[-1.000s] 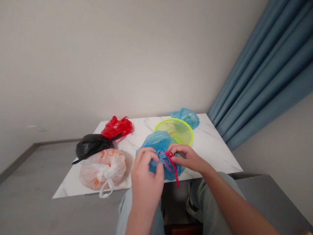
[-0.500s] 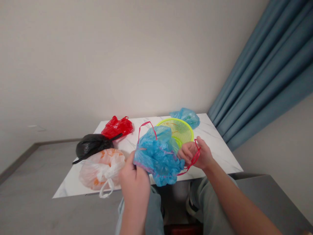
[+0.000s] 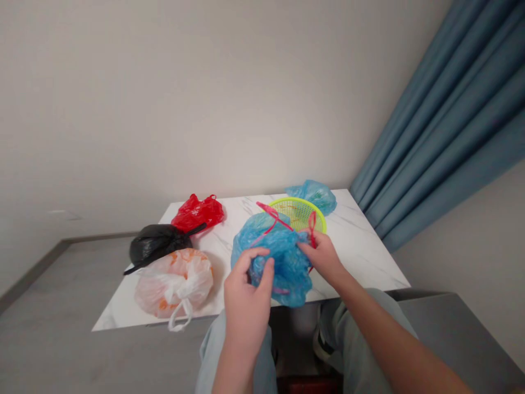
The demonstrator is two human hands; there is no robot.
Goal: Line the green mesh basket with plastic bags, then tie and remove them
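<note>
A blue plastic drawstring bag (image 3: 273, 241) with a pink-red drawstring is gathered up between my hands, at the table's front edge. My left hand (image 3: 248, 284) holds the near left side of its mouth, thumb and index finger curled round the crumpled plastic. On the other side my right hand (image 3: 324, 254) pinches the bag's right edge, with a loop of the drawstring standing up beside its fingers. Behind the bag sits a yellow-green mesh basket (image 3: 315, 214), partly covered by it and by my right hand.
On the white marbled table (image 3: 361, 241) a tied white bag (image 3: 172, 282) with orange shapes, a black bag (image 3: 153, 243) and a red bag (image 3: 199, 212) lie to the left. Another light-blue bag (image 3: 318, 196) rests behind the basket. A blue curtain (image 3: 443, 126) hangs at the right.
My left hand has shifted right and regripped nearer the bag's mouth. The right hand has moved left from the loose drawstring onto the bag's edge, and the drawstring loops have moved with the bag.
</note>
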